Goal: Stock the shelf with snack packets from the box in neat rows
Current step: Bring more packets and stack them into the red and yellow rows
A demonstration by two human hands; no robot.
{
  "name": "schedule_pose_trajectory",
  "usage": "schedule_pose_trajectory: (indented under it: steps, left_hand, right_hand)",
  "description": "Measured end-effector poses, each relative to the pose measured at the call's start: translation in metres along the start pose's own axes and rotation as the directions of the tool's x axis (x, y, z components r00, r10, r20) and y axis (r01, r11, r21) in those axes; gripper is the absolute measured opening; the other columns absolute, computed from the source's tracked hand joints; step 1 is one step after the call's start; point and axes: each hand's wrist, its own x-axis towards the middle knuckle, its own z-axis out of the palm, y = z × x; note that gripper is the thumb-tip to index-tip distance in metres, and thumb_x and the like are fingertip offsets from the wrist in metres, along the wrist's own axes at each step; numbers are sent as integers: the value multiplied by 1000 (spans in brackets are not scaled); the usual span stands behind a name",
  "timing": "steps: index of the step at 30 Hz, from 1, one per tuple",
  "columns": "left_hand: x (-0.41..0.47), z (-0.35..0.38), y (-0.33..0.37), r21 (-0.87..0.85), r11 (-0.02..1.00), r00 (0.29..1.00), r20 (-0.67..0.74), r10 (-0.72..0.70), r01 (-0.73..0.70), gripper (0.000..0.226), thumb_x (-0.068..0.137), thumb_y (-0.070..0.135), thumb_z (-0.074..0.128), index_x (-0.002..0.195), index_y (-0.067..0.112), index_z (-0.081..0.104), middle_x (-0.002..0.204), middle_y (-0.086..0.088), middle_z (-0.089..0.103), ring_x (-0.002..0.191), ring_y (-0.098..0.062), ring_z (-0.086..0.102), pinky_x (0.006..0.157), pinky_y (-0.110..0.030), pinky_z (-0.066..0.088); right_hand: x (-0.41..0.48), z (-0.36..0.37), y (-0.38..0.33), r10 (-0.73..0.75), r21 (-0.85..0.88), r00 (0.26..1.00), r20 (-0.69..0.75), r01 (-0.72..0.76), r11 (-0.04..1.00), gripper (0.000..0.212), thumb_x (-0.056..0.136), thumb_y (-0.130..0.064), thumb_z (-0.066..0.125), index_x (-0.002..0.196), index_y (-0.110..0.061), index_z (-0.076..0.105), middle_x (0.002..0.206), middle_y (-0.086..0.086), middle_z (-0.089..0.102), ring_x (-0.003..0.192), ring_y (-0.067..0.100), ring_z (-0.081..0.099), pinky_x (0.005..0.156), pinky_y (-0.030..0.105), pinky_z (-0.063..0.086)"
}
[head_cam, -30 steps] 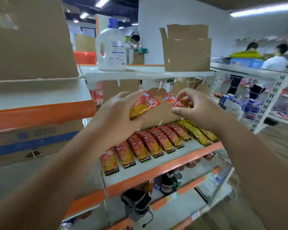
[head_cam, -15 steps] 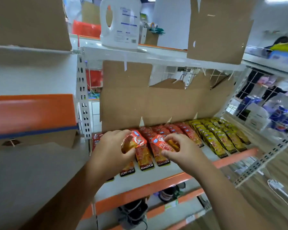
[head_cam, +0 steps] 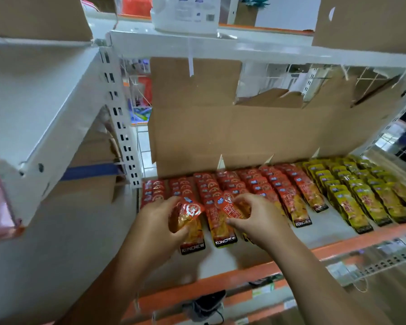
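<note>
The left hand [head_cam: 157,221] grips a red packet [head_cam: 185,215] and the right hand [head_cam: 258,221] pinches a second red packet [head_cam: 232,208], both over the rows near the left front edge of the shelf [head_cam: 249,256]. They look light, soft and slick, so pinching the flat sealed ends should work best.

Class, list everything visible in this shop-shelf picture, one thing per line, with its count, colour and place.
Shelf: one, white with orange edge, under the packets.
Red snack packets: many, red, rows at left and middle.
Yellow snack packets: many, yellow, rows at the right.
Cardboard sheet: one, brown, upright behind the rows.
Upper shelf: one, white, above.
Jug: one, white, on the upper shelf.
Cardboard box: one, brown, upper shelf, right.
Left hand: one, grips a loose red packet over the front rows.
Right hand: one, pinches a second red packet alongside.
</note>
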Motion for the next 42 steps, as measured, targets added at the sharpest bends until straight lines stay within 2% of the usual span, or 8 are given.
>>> schedule_pose_trajectory:
  steps: [7, 11, 14, 20, 24, 31, 37, 42]
  left_hand:
    - [1, 51, 32, 38, 996, 992, -96, -77, 81, 74, 85, 50, 79, 150, 29, 52, 138, 9, 60, 124, -10, 53, 106, -27, 44]
    - [6, 100, 77, 59, 996, 987, -147, -62, 72, 59, 83, 39, 83, 137, 25, 63, 127, 6, 65, 120, -16, 56, 97, -26, 40]
    - [8, 146, 116, 56, 996, 980, -187, -61, 72, 54, 82, 38, 82, 131, 25, 67, 125, 6, 66, 116, -12, 52, 94, -19, 35]
    - [12, 235, 173, 56, 998, 966, -257, 15, -1, 52, 81, 44, 71, 128, 21, 67, 125, 5, 62, 117, -14, 51, 99, -32, 42]
    - [10, 267, 187, 109, 994, 970, -242, 27, 0, 55, 83, 48, 67, 131, 21, 66, 131, 5, 60, 118, -16, 52, 100, -34, 42]
    - [9, 276, 185, 157, 987, 951, -308, 10, 41, 56, 85, 52, 65, 133, 21, 62, 132, -1, 61, 122, -19, 50, 102, -37, 39]
    - [9, 279, 184, 185, 982, 946, -324, 24, 39, 57, 85, 51, 65, 133, 20, 60, 131, -3, 62, 122, -20, 50, 101, -37, 40]
    - [9, 280, 182, 186, 982, 946, -322, 25, 38, 57, 85, 51, 66, 131, 17, 63, 131, -3, 63, 122, -22, 54, 102, -37, 40]
  right_hand:
    - [29, -13, 47, -55, 75, 998, 44, 51, 996, 58, 78, -45, 82, 130, -30, 62, 131, -8, 60, 120, 12, 55, 89, 24, 38]
    - [42, -40, 107, -79, 102, 997, -5, 79, 992, 53, 78, -42, 83, 126, -27, 65, 124, -6, 63, 114, 14, 57, 89, 27, 42]
    - [54, -63, 160, -58, 121, 994, -92, 69, 990, 51, 76, -41, 84, 121, -24, 67, 117, -3, 65, 110, 18, 59, 91, 32, 46]
    - [78, -91, 246, -31, -10, 983, -181, 30, 999, 49, 69, -67, 64, 101, -30, 58, 95, -3, 61, 91, 24, 60, 76, 43, 54]
    - [95, -103, 268, -44, -90, 984, -171, 29, 995, 52, 69, -66, 66, 101, -25, 59, 92, 3, 58, 85, 29, 61, 71, 43, 54]
    - [120, -101, 269, -102, -223, 988, -118, 73, 972, 56, 66, -74, 61, 95, -25, 64, 86, -2, 66, 83, 26, 66, 62, 30, 40]
    - [128, -102, 267, -77, -386, 997, -10, 67, 920, 72, 66, -77, 63, 117, -27, 59, 107, 8, 66, 107, 37, 61, 93, 47, 49]
    - [131, -104, 264, -48, -416, 998, 37, 59, 907, 71, 70, -75, 63, 121, -26, 58, 112, 9, 65, 112, 37, 59, 99, 48, 44]
